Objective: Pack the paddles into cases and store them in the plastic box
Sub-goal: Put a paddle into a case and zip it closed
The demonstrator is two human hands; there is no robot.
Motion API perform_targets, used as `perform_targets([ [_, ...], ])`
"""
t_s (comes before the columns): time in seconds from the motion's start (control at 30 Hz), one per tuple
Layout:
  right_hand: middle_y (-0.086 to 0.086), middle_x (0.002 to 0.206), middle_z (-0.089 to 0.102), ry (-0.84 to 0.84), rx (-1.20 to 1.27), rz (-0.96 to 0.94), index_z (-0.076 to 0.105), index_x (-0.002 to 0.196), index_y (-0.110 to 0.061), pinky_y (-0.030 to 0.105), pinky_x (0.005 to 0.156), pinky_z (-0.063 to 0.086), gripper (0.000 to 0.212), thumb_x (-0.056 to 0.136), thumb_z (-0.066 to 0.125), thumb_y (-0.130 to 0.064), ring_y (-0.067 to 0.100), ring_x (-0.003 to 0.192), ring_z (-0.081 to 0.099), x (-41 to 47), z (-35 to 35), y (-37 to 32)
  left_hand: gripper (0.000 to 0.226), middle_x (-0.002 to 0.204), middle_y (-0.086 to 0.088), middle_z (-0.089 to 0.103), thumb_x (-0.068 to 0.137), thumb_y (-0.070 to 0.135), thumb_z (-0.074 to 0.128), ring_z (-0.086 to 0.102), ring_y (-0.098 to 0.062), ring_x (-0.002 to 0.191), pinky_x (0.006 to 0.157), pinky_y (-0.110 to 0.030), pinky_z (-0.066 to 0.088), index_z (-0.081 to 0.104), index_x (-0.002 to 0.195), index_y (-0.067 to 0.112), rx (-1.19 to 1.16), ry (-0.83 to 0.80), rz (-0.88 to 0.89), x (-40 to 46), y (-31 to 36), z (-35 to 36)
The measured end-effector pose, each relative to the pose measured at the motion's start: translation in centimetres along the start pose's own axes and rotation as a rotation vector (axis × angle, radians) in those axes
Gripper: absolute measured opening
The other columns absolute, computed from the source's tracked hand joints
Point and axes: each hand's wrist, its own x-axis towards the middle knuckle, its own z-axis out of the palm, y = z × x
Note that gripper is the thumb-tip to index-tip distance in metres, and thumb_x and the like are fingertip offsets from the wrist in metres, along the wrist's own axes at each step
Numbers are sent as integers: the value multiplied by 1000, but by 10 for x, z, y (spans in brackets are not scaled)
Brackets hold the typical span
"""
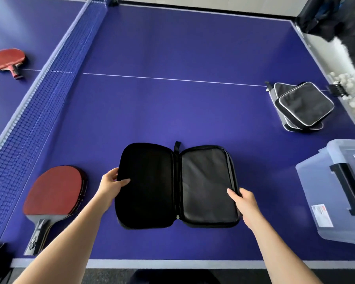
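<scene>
My left hand (113, 184) pinches the outer left edge of the open case (176, 186), thumb on the black lining and fingers curled under the rim; my right hand (243, 198) grips the outer right edge the same way, thumb on the grey lining. The case lies flat and spread like a book on the blue table (172, 99), its zip spine running away from me, directly in front of me and between both hands.

The nearest paddle (55, 193) lies just to the left of the case, well inside the left hand's reach and apart from the case edge. Its red face is up, with what looks like a second paddle stacked under it. Its long axis runs roughly parallel to the case spine, handle toward me and tilted slightly left. I judge the left hand should fetch it; little turning is needed.

Another paddle (7, 60) sits far off beyond the net (55, 83). Closed cases (301, 105) are stacked far right, and the plastic box (324, 193) stands at my right, nearer the right hand.
</scene>
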Motion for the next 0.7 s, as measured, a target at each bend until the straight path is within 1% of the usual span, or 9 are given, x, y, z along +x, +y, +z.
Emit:
perform_targets([
  [0.07,-1,61,48,49,-128,-22,38,63,-12,28,57,31,39,87,67,-21,19,62,44,7,3,8,39,114,-10,66,85,-3,65,66,-27,98,85,-43,56,61,118,17,84,52,-11,9,-8,5],
  [0.13,0,67,44,111,-292,-69,42,70,-14,33,57,31,31,86,67,-21,23,70,43,8,7,8,56,127,-10,58,85,4,68,57,-31,114,99,-48,47,49,136,16,260,139,6,13,-12,10],
  [0.17,1,80,54,132,-370,-100,54,84,-12,34,64,40,17,86,68,-21,26,82,50,6,11,7,67,133,-11,51,83,10,71,51,-32,121,103,-48,42,41,142,17,383,180,46,12,-14,13],
  [0.2,5,100,59,173,-464,-152,58,107,-10,36,79,44,28,85,70,-22,28,99,53,5,14,7,78,140,-11,43,81,19,75,43,-33,128,106,-49,37,33,147,18,533,219,110,9,-14,17],
  [0.27,9,130,50,206,-666,-323,46,136,-11,41,99,39,63,82,73,-29,29,123,44,2,23,4,99,153,-7,26,73,42,79,27,-32,139,108,-50,28,22,152,23,864,235,296,-2,-18,28],
  [0.33,6,147,36,74,-884,-506,34,146,-20,42,106,32,78,81,71,-41,26,137,31,-1,37,0,120,162,-1,4,64,62,76,8,-26,148,113,-49,19,4,154,32,1103,79,424,-12,-26,43],
  [0.43,1,161,1,-204,-1155,-553,10,151,-36,52,114,16,90,81,63,-55,25,148,0,1,62,3,133,155,7,-31,58,73,71,-22,-24,147,116,-56,2,-26,143,39,1292,-171,387,-18,-40,63],
  [0.53,1,158,-21,-315,-1277,-539,-3,150,-41,64,112,7,98,79,62,-59,31,145,-20,6,73,10,136,153,5,-38,57,73,71,-28,-27,144,114,-62,3,-31,140,40,1384,-254,324,-13,-48,61],
  [0.7,-3,157,-24,-311,-1324,-566,-6,148,-45,70,108,9,98,78,62,-62,28,144,-24,14,63,17,135,152,8,-39,58,76,69,-27,-24,145,117,-58,6,-37,135,43,1446,-260,366,-7,-50,47],
])
